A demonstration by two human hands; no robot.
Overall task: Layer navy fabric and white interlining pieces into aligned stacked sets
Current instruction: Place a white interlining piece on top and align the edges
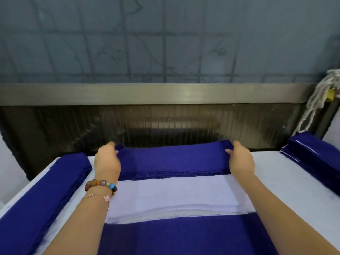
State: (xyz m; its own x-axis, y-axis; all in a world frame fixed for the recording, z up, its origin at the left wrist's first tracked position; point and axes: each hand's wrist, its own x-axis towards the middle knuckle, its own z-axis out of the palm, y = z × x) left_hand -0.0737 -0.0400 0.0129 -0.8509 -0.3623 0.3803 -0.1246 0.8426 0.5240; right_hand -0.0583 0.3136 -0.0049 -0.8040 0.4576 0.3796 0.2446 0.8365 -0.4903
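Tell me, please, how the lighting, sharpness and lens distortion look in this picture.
Head view: soft, even light, barely any shadows; a faint glare patch on the metal rail; the whole frame slightly soft, the pane behind haziest; wide-angle distortion splays the table edges outward; the navy piece pinched by the left hand and right hand is readable, frayed edge included.

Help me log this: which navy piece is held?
The far middle piece: left hand and right hand pinch its far corners. The left stack, right stack and near piece go unheld.
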